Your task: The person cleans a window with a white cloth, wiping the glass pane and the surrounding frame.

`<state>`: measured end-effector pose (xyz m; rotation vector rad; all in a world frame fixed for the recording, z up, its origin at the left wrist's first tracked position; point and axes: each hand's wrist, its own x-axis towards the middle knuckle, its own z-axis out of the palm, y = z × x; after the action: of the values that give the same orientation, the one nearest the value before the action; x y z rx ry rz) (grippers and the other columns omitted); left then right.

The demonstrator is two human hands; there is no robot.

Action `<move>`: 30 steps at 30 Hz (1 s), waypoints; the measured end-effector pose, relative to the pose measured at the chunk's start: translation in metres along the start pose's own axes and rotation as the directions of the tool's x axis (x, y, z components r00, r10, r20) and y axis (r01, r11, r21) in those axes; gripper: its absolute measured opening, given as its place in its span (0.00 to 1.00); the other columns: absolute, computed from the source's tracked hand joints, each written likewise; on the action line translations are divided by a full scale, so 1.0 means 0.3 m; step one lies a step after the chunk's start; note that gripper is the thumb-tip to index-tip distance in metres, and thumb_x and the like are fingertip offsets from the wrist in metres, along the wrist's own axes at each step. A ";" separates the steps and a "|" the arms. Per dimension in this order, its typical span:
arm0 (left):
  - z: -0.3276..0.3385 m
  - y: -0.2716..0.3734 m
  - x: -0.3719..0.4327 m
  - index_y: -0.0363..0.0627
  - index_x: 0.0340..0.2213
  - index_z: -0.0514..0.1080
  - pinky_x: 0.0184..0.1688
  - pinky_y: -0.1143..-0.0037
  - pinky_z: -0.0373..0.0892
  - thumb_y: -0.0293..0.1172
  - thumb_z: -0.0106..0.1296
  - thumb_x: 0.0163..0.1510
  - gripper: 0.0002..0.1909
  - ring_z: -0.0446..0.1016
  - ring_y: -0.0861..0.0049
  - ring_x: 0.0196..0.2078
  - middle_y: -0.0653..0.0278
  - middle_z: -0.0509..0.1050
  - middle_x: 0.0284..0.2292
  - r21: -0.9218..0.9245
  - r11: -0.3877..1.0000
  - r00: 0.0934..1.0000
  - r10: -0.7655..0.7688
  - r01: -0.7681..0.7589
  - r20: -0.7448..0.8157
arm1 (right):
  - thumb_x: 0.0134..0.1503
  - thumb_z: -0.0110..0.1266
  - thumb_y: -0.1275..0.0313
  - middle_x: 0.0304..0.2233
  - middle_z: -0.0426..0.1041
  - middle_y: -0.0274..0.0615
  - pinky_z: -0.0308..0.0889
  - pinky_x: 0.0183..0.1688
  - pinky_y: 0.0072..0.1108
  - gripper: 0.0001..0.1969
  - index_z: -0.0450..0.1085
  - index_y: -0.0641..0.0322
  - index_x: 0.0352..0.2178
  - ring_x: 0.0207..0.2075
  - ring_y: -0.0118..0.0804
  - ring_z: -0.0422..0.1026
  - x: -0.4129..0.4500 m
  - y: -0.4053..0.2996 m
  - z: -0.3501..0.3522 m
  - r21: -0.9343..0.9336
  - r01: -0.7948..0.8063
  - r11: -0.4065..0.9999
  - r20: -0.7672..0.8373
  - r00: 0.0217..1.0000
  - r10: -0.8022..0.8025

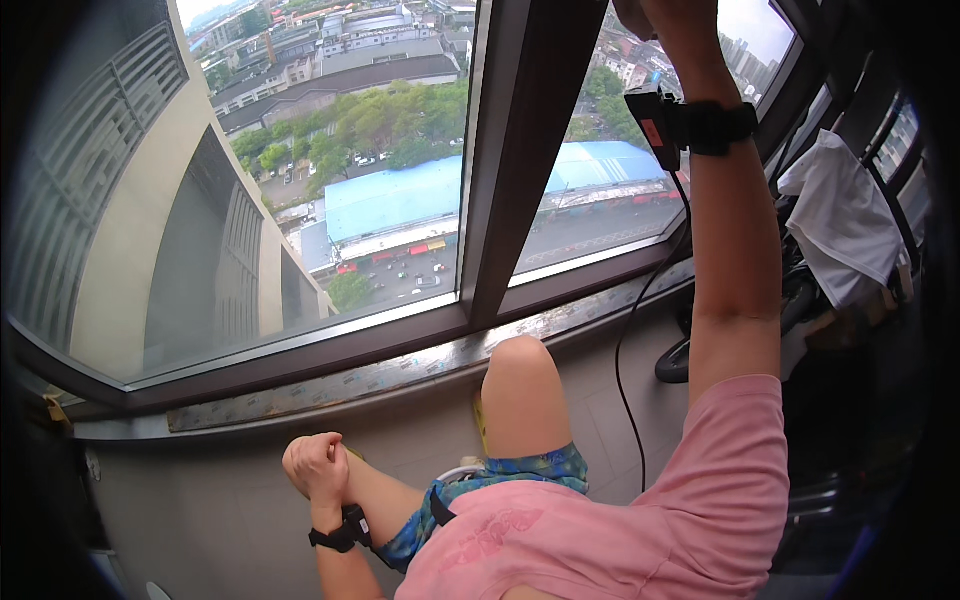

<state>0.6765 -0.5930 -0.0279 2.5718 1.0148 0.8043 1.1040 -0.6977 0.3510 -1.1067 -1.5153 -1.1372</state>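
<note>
My left hand (319,466) rests on my bent left knee with its fingers curled and nothing visible in them. Around that wrist sits a black strap with a small device (357,525). My right arm reaches up in front of the window glass (600,187). Only part of my right hand (670,21) shows, cut off by the upper picture edge, so what it holds or touches is hidden. A black strap (716,127) on the right wrist carries a box-shaped device (654,129), from which a black cable (621,360) hangs down.
Dark window frames (499,165) rise above a low sill (375,379) before my knees. White cloth (844,214) hangs at the right, above dark objects and a black rounded item (673,364) near the tiled floor (225,517). Outside, far below, are a blue roof (397,196), trees and a street.
</note>
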 end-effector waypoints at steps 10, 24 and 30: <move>-0.027 0.008 -0.054 0.48 0.19 0.72 0.37 0.70 0.63 0.24 0.52 0.37 0.03 0.70 0.66 0.29 0.64 0.71 0.21 0.081 0.995 0.997 0.066 -0.063 -0.044 | 0.44 0.56 0.68 0.41 0.59 0.32 0.63 0.45 0.27 0.20 0.70 0.23 0.39 0.44 0.36 0.60 -1.163 -0.232 0.014 -0.162 -0.024 0.987 0.625 0.771 0.121; 0.089 -0.040 -0.049 0.46 0.23 0.71 0.39 0.69 0.63 0.20 0.50 0.36 0.08 0.71 0.65 0.33 0.63 0.73 0.27 -0.130 0.963 0.972 0.229 -0.235 -0.057 | 0.44 0.45 0.85 0.37 0.67 0.44 0.66 0.42 0.26 0.23 0.70 0.50 0.41 0.38 0.43 0.67 -1.104 -0.150 -0.240 -0.268 -0.673 0.690 0.248 0.644 0.724; 0.188 0.003 0.055 0.46 0.20 0.72 0.37 0.71 0.64 0.22 0.51 0.34 0.06 0.70 0.67 0.31 0.64 0.73 0.27 -0.168 0.944 0.955 0.295 -0.285 0.032 | 0.47 0.48 0.85 0.40 0.65 0.44 0.67 0.38 0.21 0.26 0.63 0.53 0.49 0.38 0.36 0.69 -0.491 -0.013 -0.292 -0.050 -0.539 0.841 -0.135 0.838 0.529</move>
<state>0.7199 -0.5844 -0.0666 2.6176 0.5337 0.8391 1.1396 -0.8032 0.2206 -1.3879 -0.9747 -0.8572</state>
